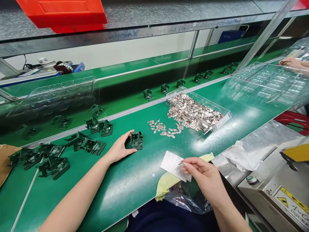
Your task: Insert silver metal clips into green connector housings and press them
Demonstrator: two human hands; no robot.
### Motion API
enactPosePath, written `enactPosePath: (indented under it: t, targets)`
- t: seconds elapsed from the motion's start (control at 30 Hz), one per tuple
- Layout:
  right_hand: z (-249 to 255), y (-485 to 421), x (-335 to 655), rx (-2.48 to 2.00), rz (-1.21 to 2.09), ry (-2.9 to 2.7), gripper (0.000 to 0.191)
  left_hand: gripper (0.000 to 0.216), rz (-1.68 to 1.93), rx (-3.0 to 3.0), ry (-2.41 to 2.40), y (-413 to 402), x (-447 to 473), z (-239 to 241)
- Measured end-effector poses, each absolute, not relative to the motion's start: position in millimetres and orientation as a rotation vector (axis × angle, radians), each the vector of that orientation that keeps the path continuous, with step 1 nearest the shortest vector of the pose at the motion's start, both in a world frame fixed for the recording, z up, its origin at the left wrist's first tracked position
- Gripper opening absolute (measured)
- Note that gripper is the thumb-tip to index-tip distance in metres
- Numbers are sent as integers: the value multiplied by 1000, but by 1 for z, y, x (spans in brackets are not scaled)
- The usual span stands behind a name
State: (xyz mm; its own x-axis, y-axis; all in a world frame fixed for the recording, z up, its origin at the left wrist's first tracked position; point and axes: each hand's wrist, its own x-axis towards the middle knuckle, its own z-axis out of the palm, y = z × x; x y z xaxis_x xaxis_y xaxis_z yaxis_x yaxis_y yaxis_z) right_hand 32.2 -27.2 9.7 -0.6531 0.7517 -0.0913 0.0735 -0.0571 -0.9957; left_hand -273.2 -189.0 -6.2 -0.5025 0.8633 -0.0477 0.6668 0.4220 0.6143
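My left hand point(120, 148) rests on the green bench with thumb and fingers closed around a dark green plastic part point(136, 140) lying flat. My right hand point(204, 175) hovers near the bench's front edge, fingers pinched on a small metal piece point(181, 163) over a ribbed silver sheet point(174, 165). That sheet lies partly on a yellow cloth point(166, 183). A clear tray point(223, 120) of small metal clips point(193, 112) sits ahead of my right hand. Several loose clips point(164, 128) are spilled in front of it.
More dark green parts point(53, 158) are heaped at the left and spaced along the conveyor belt point(135, 75) behind. Clear blister trays point(267, 82) stand at the right, where another person's hand point(289, 62) works. A grey machine point(277, 180) is at the lower right, a red bin point(65, 13) overhead.
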Motion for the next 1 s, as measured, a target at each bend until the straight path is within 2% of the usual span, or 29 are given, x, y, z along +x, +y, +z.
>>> enactPosePath:
  t: [0.13, 0.23, 0.33, 0.57, 0.77, 1.0]
  targets:
    - [6, -43, 29, -778, 1655, -1726, 17, 54, 1022, 1342, 2158, -173, -252, -1]
    - [6, -49, 31, -801, 1614, -1710, 15, 56, 1336, 1082, 1842, -163, -212, 3]
    - [13, -54, 36, -814, 1553, -1719, 12, 59, 1482, 919, 1514, -152, -164, 9]
    - [23, -67, 45, -875, 1433, -1729, 7, 42, 1423, 924, 1249, -140, -106, 26]
    - [19, -70, 45, -920, 1379, -1718, 7, 41, 1367, 973, 1277, -143, -102, 18]
    - [18, -73, 41, -969, 1393, -1672, 10, 27, 1363, 1108, 1365, -148, -103, 1]
